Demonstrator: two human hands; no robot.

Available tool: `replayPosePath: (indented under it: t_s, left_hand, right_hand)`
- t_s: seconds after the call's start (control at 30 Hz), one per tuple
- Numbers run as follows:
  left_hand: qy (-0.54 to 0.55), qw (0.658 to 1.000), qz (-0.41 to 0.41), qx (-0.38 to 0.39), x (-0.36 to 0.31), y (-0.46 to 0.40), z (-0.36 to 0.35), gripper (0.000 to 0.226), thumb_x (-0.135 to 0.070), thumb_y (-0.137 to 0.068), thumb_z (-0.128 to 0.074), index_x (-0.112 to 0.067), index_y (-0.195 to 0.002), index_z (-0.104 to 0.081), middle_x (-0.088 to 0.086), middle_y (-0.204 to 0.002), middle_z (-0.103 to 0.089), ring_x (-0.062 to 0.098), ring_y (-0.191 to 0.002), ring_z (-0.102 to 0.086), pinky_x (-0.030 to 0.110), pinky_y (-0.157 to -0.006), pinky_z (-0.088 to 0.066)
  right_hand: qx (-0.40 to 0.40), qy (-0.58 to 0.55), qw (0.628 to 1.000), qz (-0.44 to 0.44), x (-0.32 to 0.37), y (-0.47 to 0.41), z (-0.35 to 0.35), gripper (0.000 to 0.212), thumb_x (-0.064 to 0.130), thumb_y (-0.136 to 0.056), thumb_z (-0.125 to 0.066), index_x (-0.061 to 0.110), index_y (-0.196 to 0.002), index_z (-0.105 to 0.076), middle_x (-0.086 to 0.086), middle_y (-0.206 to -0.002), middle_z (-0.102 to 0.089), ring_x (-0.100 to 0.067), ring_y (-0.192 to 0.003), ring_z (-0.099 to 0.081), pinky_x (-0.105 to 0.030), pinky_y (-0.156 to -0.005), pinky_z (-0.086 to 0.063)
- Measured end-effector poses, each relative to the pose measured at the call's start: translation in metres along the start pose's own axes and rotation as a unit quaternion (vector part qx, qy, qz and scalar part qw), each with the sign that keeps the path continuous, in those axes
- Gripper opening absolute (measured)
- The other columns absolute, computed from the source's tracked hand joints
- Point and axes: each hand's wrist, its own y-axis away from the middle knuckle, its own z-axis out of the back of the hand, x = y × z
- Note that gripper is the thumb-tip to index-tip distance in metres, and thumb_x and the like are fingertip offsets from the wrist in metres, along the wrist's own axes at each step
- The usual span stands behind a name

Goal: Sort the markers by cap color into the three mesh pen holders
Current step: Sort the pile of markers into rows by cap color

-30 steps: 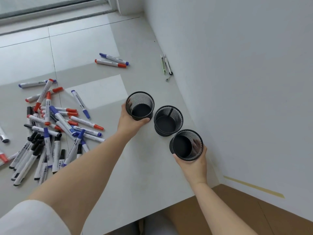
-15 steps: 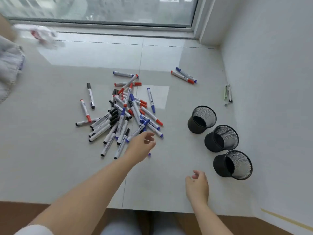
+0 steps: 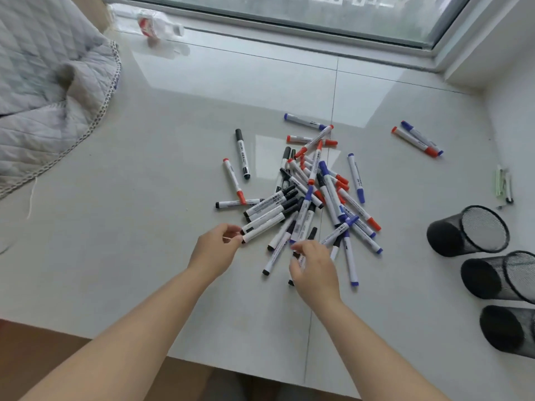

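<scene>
Pinching the near end of a black-capped marker point(image 3: 265, 226) at the pile's edge, the left hand point(image 3: 215, 250) has a closed grip. The right hand point(image 3: 314, 266) curls over markers point(image 3: 315, 192) heaped on the table point(image 3: 144, 227); whether it holds one is unclear. Three mesh pen holders point(image 3: 469, 231) lie tipped well to the right.

The right hand point(image 3: 314, 267) hides marker ends; the nearest mesh holder point(image 3: 505, 331) is cut off.

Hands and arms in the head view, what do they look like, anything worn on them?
Both forearms are bare up to the frame's lower edge: no sleeve shows. The left hand and right hand wear no gloves, and no watch, bracelet or ring is visible. Fingernails look short and unpainted, as far as the picture shows.
</scene>
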Motion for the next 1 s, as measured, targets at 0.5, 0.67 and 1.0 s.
replayPosePath:
  t_s: [0.5,0.67,1.0]
  left_hand:
    - [-0.231,0.929,-0.289,-0.017,-0.023,-0.095,-0.025,0.026,-0.035,-0.089,-0.055,-0.02,-0.111,-0.059,-0.001,-0.11,-0.057,0.02,-0.099,-0.057,0.03,-0.082,-0.044]
    - [-0.319,0.901,-0.294,-0.003,-0.036,-0.105,-0.025,0.027,-0.038,-0.086,-0.055,-0.026,-0.109,-0.057,-0.004,-0.108,-0.06,0.017,-0.101,-0.055,0.03,-0.078,-0.041]
    - [-0.278,0.923,-0.264,-0.04,-0.018,-0.092,-0.042,0.013,-0.019,-0.088,-0.045,-0.013,-0.094,-0.036,0.016,-0.097,-0.059,0.034,-0.086,-0.056,0.035,-0.062,-0.037]
  right_hand:
    - [-0.092,0.306,0.89,0.325,0.006,-0.093,-0.03,0.04,0.01,-0.052,-0.071,0.017,-0.091,-0.067,0.002,-0.086,-0.066,-0.024,-0.079,-0.062,-0.03,-0.068,-0.049]
    - [0.012,0.375,0.868,0.325,0.009,-0.1,-0.026,0.032,0.011,-0.069,-0.058,0.012,-0.101,-0.061,-0.004,-0.094,-0.061,-0.027,-0.095,-0.053,-0.035,-0.077,-0.041]
    - [-0.166,0.318,0.819,0.447,-0.021,-0.089,-0.007,0.022,-0.008,-0.066,-0.057,0.011,-0.077,-0.058,-0.002,-0.076,-0.059,-0.02,-0.066,-0.054,-0.03,-0.061,-0.05]
